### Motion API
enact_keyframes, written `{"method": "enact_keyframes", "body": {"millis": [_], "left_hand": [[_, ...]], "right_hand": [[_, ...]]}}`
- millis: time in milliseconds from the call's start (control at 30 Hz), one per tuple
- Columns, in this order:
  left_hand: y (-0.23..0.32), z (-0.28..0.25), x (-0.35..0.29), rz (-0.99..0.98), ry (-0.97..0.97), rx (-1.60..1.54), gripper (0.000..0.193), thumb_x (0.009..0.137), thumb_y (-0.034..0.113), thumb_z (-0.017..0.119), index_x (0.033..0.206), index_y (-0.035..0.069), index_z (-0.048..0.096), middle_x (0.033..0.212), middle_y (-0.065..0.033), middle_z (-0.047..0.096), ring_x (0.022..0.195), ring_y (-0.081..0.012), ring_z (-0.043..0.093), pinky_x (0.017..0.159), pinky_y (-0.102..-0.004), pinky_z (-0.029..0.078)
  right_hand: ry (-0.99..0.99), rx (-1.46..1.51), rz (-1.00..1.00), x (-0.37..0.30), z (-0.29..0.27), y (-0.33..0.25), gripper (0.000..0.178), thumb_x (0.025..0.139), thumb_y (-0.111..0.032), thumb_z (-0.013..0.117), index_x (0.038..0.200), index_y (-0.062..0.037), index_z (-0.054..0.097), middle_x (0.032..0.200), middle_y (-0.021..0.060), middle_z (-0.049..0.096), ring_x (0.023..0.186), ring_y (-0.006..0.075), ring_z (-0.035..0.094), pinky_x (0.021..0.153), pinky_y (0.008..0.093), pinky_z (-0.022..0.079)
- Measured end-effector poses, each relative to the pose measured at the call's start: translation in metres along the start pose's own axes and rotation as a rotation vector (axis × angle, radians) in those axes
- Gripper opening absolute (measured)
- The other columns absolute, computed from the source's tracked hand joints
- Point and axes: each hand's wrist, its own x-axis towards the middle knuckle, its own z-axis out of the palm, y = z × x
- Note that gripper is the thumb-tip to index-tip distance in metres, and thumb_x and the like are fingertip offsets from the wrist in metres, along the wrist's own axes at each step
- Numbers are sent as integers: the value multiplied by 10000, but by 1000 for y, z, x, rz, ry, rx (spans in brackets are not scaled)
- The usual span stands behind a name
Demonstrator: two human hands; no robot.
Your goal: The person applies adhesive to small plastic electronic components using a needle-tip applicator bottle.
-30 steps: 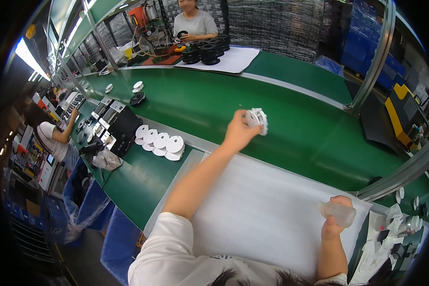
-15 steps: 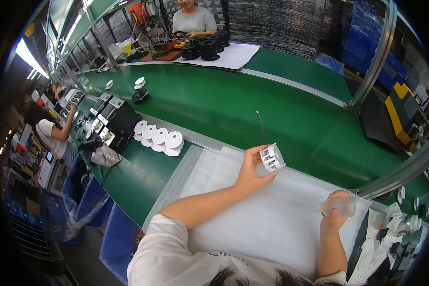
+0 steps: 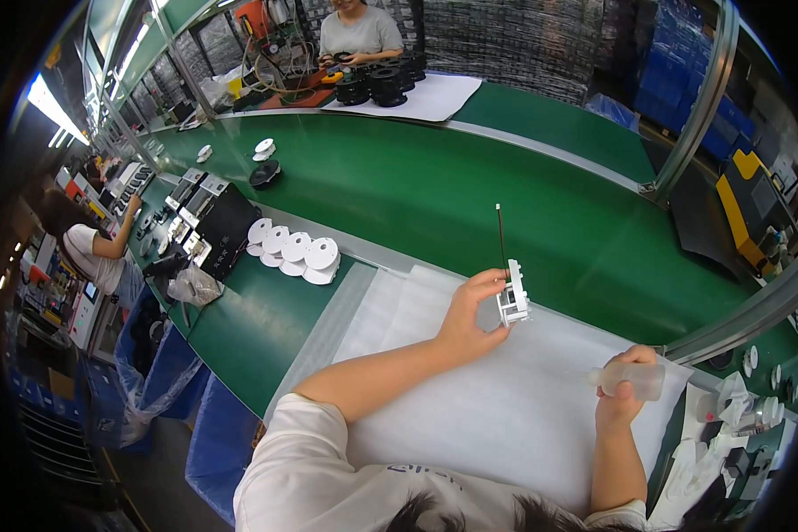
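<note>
On the green counter [image 3: 257, 337] lies a wide white sheet [image 3: 496, 417], over which the right hand [image 3: 620, 410], at right, has its fingers clamped on a translucent plastic bottle [image 3: 643, 381], and the left hand [image 3: 463, 316], toward the far edge, pinches a white plastic part [image 3: 515, 294] with a thin dark wire [image 3: 502, 238].

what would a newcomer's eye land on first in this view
Likely the white plastic part near the middle, pinched in the left hand, with a thin dark wire standing up from it. Next comes the translucent bottle in the right hand, over the right side of the white sheet. Beyond both, the broad green conveyor belt sweeps across the view.
</note>
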Motion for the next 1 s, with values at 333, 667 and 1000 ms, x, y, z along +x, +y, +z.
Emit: {"method": "enact_keyframes", "body": {"millis": [333,667,1000], "left_hand": [[0,-1,0,25,-25,32,642,585,-32,679,1107,125,341,1139,-142,434,1056,-264,453,863,-353,379],[7,-2,-5,105,-10,99,679,495,-18,665,1097,129,388,1146,-136,453,1016,-303,463,814,-393,369],[29,0,4,675,-65,373,389,696,61,573,1015,210,408,999,-36,552,916,-224,526,688,-331,352]], "right_hand": [[-17,25,47,2,0,-11,618,634,-595,600,852,-49,409,606,13,440,441,54,413,374,167,327],[24,88,-30,-6,-8,-2,558,655,-497,628,905,-46,415,694,56,466,516,106,453,385,201,347],[-406,-105,-543,0,-7,-31,515,615,-277,705,994,-67,426,785,103,514,556,187,442,541,306,343]]}}
